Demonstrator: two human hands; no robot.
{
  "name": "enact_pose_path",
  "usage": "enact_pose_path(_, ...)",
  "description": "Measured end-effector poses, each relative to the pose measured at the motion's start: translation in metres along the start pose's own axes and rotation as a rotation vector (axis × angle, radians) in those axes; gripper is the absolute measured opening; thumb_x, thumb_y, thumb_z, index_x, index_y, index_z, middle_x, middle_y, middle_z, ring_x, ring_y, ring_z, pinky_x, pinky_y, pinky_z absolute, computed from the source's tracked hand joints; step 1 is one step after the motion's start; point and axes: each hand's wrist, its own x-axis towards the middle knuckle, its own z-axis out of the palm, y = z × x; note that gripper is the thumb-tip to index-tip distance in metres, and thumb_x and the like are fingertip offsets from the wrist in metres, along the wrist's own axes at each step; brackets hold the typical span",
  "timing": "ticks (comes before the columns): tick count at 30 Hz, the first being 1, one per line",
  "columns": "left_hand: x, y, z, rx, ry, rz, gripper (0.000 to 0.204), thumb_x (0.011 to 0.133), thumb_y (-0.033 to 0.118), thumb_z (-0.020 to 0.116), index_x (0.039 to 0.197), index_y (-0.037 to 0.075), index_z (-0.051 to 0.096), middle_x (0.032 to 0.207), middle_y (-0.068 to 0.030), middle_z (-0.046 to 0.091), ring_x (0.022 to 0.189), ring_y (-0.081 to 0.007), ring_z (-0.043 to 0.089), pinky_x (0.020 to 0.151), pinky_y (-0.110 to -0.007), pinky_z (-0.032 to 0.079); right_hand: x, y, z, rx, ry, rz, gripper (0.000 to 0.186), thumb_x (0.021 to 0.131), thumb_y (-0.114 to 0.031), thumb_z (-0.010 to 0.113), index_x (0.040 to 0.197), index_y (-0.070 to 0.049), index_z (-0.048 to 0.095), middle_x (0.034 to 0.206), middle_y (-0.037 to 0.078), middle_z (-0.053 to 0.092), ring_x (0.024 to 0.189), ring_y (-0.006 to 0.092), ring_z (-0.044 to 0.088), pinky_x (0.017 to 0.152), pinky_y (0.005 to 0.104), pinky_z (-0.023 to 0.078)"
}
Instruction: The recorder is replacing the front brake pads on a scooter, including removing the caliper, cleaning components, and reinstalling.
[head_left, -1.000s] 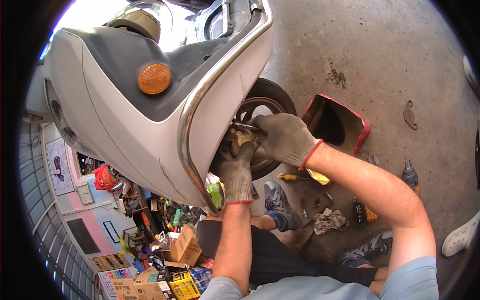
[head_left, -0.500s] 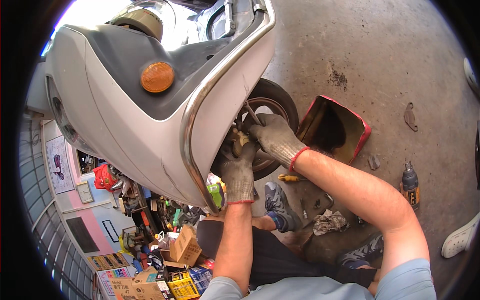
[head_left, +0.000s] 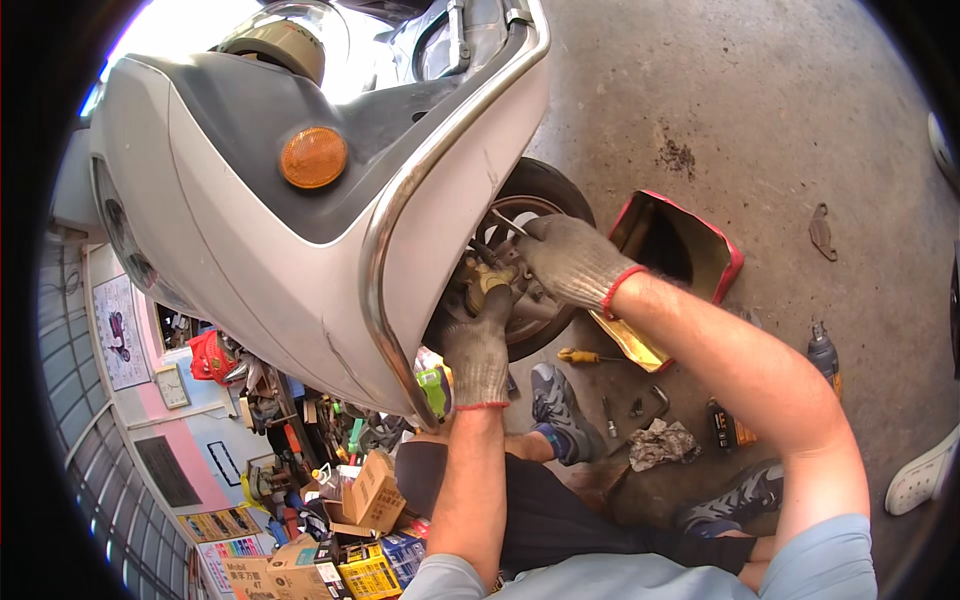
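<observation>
I crouch by the front of a white scooter (head_left: 260,260), its front wheel (head_left: 548,180) partly under the bodywork and chrome bar (head_left: 380,270). My left hand (head_left: 478,340), in a grey glove, is closed round a gold-coloured brake caliper (head_left: 492,276) beside the wheel hub; its fingertips are partly hidden. My right hand (head_left: 575,260), gloved too, grips a slim metal tool (head_left: 506,220) that slants up and left across the wheel, just above and right of the caliper. The tool's working end is too small to make out.
Right of the wheel lies an open red-rimmed tin (head_left: 722,260). On the floor are a yellow-handled screwdriver (head_left: 578,356), a drill (head_left: 822,355), small metal tools (head_left: 655,400), a crumpled rag (head_left: 665,442) and a flat plate (head_left: 822,230). Boxes (head_left: 375,490) and clutter fill the lower left; white footwear (head_left: 915,468) is at the right.
My right hand and tool have shifted: the tool swung from nearly level to a slant, and the hand has since moved a little up and right. My left hand stays at the caliper.
</observation>
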Motion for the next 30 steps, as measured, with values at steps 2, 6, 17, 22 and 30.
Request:
enact_pose_path(2, -0.002, 0.006, -0.002, -0.084, -0.06, -0.172, 0.059, 0.084, 0.028, 0.075, 0.129, -0.004, 0.058, 0.125, -0.0148, 0.065, 0.112, -0.0245, 0.062, 0.101, -0.036, 0.045, -0.001, 0.006, -0.008, -0.616, 0.103, -0.23, 0.025, 0.08, -0.019, 0.06, 0.089, -0.001, 0.074, 0.088, 0.024, 0.071, 0.09, 0.0391, 0.07, 0.078, 0.0447, 0.055)
enact_pose_path(6, -0.003, 0.011, 0.002, -0.078, -0.084, -0.141, 0.06, 0.084, 0.028, 0.075, 0.131, -0.004, 0.057, 0.125, -0.0148, 0.065, 0.114, -0.0241, 0.062, 0.101, -0.036, 0.044, -0.006, -0.02, -0.015, -0.91, 0.0, -0.31, 0.02, 0.079, -0.015, 0.064, 0.094, -0.006, 0.073, 0.084, 0.019, 0.071, 0.085, 0.0375, 0.071, 0.073, 0.0474, 0.056)
enact_pose_path(17, 0.008, -0.012, 0.002, -0.01, 0.022, 0.011, 0.061, 0.082, 0.027, 0.075, 0.132, -0.002, 0.055, 0.128, -0.0163, 0.062, 0.12, -0.0262, 0.059, 0.105, -0.036, 0.043, -0.007, -0.077, -0.007, -1.178, -0.143, -0.39, 0.021, 0.085, -0.025, 0.069, 0.099, -0.01, 0.078, 0.094, 0.01, 0.076, 0.086, 0.0271, 0.075, 0.065, 0.0449, 0.058)
enact_pose_path(22, 0.009, -0.014, 0.002, 0.016, -0.024, 0.031, 0.063, 0.08, 0.029, 0.077, 0.132, 0.0, 0.056, 0.126, -0.0151, 0.062, 0.121, -0.0273, 0.058, 0.108, -0.037, 0.04, -0.002, -0.086, -0.003, -1.166, -0.155, -0.437, 0.025, 0.084, -0.033, 0.07, 0.092, -0.01, 0.079, 0.086, 0.011, 0.075, 0.083, 0.0287, 0.074, 0.07, 0.0422, 0.059)
enact_pose_path(30, 0.008, -0.018, 0.003, -0.074, -0.055, 0.011, 0.066, 0.083, 0.033, 0.078, 0.137, 0.005, 0.053, 0.137, -0.0139, 0.056, 0.131, -0.0284, 0.05, 0.112, -0.038, 0.037, -0.006, -0.074, -0.021, -1.085, -0.191, -0.501, 0.018, 0.07, -0.02, 0.076, 0.085, -0.012, 0.077, 0.084, 0.011, 0.074, 0.084, 0.0271, 0.074, 0.068, 0.0423, 0.058)
